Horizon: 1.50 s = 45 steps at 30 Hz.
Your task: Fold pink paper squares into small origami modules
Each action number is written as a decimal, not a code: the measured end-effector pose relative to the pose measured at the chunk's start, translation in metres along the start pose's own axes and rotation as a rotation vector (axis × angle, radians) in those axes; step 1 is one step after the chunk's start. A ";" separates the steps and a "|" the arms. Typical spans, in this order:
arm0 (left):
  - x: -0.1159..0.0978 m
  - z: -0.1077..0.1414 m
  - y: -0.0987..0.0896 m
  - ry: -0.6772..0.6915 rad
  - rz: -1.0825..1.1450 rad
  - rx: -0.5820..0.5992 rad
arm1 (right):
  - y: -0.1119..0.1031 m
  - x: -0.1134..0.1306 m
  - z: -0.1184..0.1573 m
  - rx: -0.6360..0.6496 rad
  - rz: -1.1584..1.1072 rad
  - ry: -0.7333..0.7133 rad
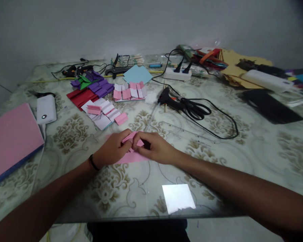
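Observation:
My left hand [113,147] and my right hand [153,146] meet at the middle of the table, both closed on one small folded pink paper piece [130,137]. Thumbs and forefingers pinch it from either side, and they hide part of its shape. Beneath the hands lies a flat pink paper sheet [132,158]. Just beyond them rest folded pink and white paper pieces [107,111], with another such group [130,91] behind. A black glue gun [170,99] with a coiled cord lies further to the right, its tip pointing left.
At the left are a white power bank [46,109] and a pink pad [13,137]. Purple [101,88] and red folded papers [82,97], light blue sheets [137,74] and a power strip [177,74] line the back. A black phone-like slab [271,106] lies right; a white rectangle [178,198] is near the front edge.

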<state>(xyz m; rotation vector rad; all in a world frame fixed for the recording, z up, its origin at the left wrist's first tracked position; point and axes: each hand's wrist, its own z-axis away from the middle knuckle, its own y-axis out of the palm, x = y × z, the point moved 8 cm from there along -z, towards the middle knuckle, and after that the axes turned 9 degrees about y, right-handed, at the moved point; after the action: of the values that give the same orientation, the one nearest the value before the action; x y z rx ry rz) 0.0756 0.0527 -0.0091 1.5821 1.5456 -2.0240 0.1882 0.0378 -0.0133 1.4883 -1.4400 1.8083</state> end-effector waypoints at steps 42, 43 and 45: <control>0.004 0.002 0.000 -0.021 -0.009 0.001 | 0.000 0.001 -0.001 0.016 -0.018 0.020; 0.004 0.002 0.000 -0.020 -0.010 0.003 | 0.000 0.001 -0.001 0.017 -0.019 0.019; 0.004 0.002 0.001 -0.023 -0.013 0.003 | 0.000 0.001 -0.001 0.016 -0.015 0.015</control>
<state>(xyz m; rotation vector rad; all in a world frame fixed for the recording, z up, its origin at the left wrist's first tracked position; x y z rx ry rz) 0.0730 0.0527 -0.0129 1.5475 1.5501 -2.0446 0.1872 0.0382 -0.0127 1.4867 -1.4063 1.8225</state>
